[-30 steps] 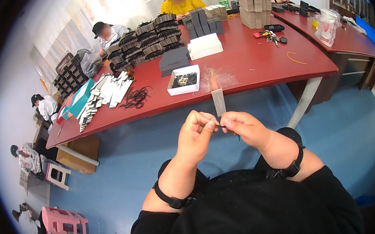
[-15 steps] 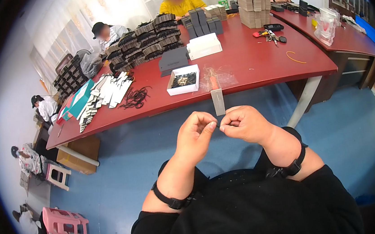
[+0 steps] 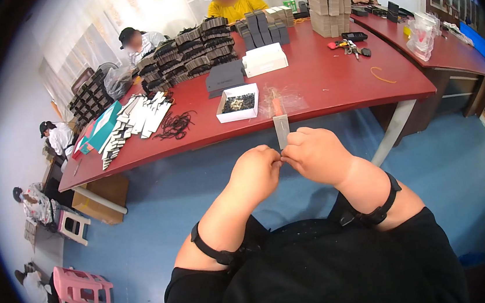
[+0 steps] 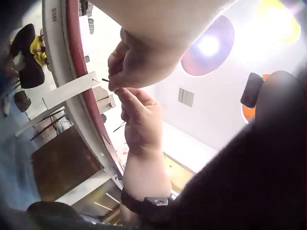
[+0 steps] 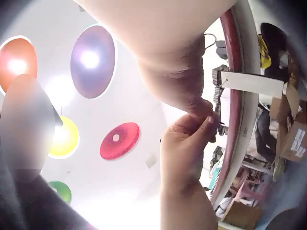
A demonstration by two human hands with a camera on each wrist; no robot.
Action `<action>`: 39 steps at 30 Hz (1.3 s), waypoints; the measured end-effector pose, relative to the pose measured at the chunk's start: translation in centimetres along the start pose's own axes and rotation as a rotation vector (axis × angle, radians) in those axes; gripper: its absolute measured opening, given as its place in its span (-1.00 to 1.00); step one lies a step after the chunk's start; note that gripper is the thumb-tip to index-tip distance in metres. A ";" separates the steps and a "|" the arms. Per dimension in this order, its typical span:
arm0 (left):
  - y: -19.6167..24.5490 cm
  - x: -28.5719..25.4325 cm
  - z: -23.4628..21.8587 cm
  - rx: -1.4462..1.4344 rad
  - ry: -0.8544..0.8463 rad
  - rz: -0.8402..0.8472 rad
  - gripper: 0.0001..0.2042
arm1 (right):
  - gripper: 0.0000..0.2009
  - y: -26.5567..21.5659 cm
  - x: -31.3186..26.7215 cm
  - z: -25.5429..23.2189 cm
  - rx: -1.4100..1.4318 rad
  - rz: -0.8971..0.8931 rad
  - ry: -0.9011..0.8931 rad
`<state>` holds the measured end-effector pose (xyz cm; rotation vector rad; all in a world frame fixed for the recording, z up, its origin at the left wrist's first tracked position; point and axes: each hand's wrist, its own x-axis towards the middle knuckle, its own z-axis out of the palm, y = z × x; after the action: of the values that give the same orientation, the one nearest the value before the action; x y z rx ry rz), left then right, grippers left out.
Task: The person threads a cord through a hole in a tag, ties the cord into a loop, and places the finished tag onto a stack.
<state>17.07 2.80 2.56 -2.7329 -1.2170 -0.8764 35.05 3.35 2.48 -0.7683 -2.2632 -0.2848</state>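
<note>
My left hand [image 3: 256,170] and right hand [image 3: 320,153] meet at the fingertips, in front of the far end of a flat pale strip [image 3: 282,130] that juts out past the table edge. Both pinch a thin black cord [image 4: 105,80], most of it hidden by the fingers. A short end pokes out at the fingertips in the left wrist view, and a thin dark loop [image 5: 211,37] shows beside the right hand in the right wrist view. The strip has an orange part [image 3: 276,106] on the tabletop and a small pin near its outer end.
On the red table [image 3: 329,79] are a white box of small dark and gold pieces [image 3: 238,104], white strips [image 3: 148,116], a heap of black cords [image 3: 176,126], a dark grey box [image 3: 225,78], stacked bundles [image 3: 192,51] and keys [image 3: 355,50]. Several people sit around the room.
Both hands have turned so their backs face up, hiding the cord that showed between the fingertips. The right hand has risen slightly toward the strip, overlapping its end; both forearms have shifted.
</note>
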 end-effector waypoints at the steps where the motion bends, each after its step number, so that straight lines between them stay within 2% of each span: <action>1: -0.1 0.1 -0.2 -0.150 -0.064 -0.153 -0.93 | -0.92 0.0 0.1 0.1 -0.001 -0.001 0.001; 2: -0.3 0.2 -0.5 -0.300 -0.130 -0.306 -0.96 | -0.92 0.0 0.1 0.4 -0.007 -0.022 0.086; 3: -1.1 0.1 -0.4 -0.298 -0.130 -0.305 -0.96 | -0.91 0.0 0.1 0.7 -0.013 -0.042 0.171; 4: -2.5 -0.1 -0.1 -0.851 -0.189 -0.448 -0.96 | -0.91 -0.1 0.0 1.3 -0.014 -0.043 0.173; 5: -3.4 -0.1 0.3 -1.409 -0.242 -0.577 -0.96 | -0.89 -0.3 -0.3 1.9 0.053 -0.002 0.332; 6: -3.3 -0.2 0.7 -1.408 -0.240 -0.573 -0.96 | -0.86 -0.5 -0.4 2.2 0.120 0.037 0.491; 7: -2.7 -0.3 1.4 -1.664 -0.169 -0.483 -0.96 | -0.86 -0.9 -0.2 2.3 0.116 0.031 0.493; 8: -2.1 -0.3 2.1 -1.914 -0.093 -0.379 -0.96 | -0.88 -1.3 0.0 2.3 0.262 0.181 0.521; 9: -1.5 0.0 2.5 -1.962 -0.028 -0.317 -0.96 | -0.89 -1.7 0.1 2.4 0.410 0.331 0.545; 10: -1.3 0.1 2.8 -1.956 -0.026 -0.307 -0.96 | -0.89 -1.9 0.2 2.6 0.408 0.322 0.550; 12: -1.2 0.3 3.4 -2.066 0.176 -0.358 -0.96 | -0.90 -2.3 0.4 3.3 0.794 0.483 0.567; 13: -1.1 0.5 3.6 -2.065 0.214 -0.353 -0.96 | -0.90 -2.4 0.4 4.1 1.065 0.494 0.579; 14: -1.0 0.7 3.8 -2.059 0.211 -0.346 -0.96 | -0.90 -2.3 0.4 4.4 1.065 0.487 0.586; 16: -0.6 1.1 3.8 -2.061 0.382 -0.378 -0.96 | -0.87 -2.1 0.4 4.9 0.971 0.423 0.515; 18: -0.8 1.4 4.4 -2.069 0.421 -0.314 -0.97 | -0.81 -2.3 0.5 4.8 0.996 0.409 0.515; 20: -0.6 1.5 4.9 -1.714 0.625 -0.141 -0.93 | -0.83 -2.7 0.7 4.4 1.684 0.822 0.471; 21: -1.1 1.5 5.0 -1.548 0.627 -0.043 -0.90 | -0.83 -2.5 0.6 4.2 1.684 0.822 0.472; 23: -1.5 1.0 5.0 -1.435 0.612 -0.040 -0.90 | -0.87 -2.0 0.5 3.9 2.045 0.870 0.374; 24: -1.4 0.8 4.8 -1.323 0.598 -0.038 -0.90 | -0.87 -1.8 0.4 3.8 2.044 0.874 0.377; 25: -1.2 0.5 4.5 -1.327 0.597 -0.043 -0.90 | -0.89 -1.7 0.3 3.7 2.040 0.846 0.366; 27: -0.7 -0.1 3.4 -1.401 0.467 -0.146 -0.90 | -0.90 -1.5 0.2 3.5 2.036 0.823 0.353; 28: -0.5 -0.3 2.7 -1.403 0.468 -0.151 -0.90 | -0.91 -1.6 0.1 3.2 1.813 0.701 0.346; 29: -0.4 -0.6 2.0 -1.453 0.382 -0.159 -0.90 | -0.93 -1.6 0.2 2.8 1.591 0.580 0.335; 30: -0.2 -0.9 1.3 -1.501 0.298 -0.166 -0.90 | -0.93 -1.4 0.1 2.1 1.593 0.583 0.328; 32: -0.1 -1.3 0.1 -1.475 0.271 -0.176 -0.90 | -0.94 -0.8 0.1 0.0 1.179 0.342 0.131; 33: -0.3 -1.5 -0.3 -1.217 0.264 -0.061 -0.90 | -0.93 -0.6 0.2 -1.0 1.115 0.369 0.015; 34: -0.4 -1.6 -0.8 -0.958 0.249 0.047 -0.90 | -0.93 -0.4 0.4 -1.5 1.120 0.374 0.008; 36: 0.0 -1.8 -1.7 -0.866 0.230 0.079 -0.88 | -0.91 -0.3 0.5 -2.2 1.037 0.286 -0.161; 38: 0.4 -1.6 -2.4 -0.751 0.161 0.182 -0.85 | -0.91 -0.2 0.5 -2.5 1.047 0.281 -0.215; 39: 0.3 -1.5 -2.5 -0.756 0.159 0.179 -0.85 | -0.91 -0.3 0.5 -2.5 1.054 0.268 -0.265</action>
<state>15.26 0.95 3.96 -3.1266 -0.6787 -1.7790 36.05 2.28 4.63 -0.5123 -2.0806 1.1056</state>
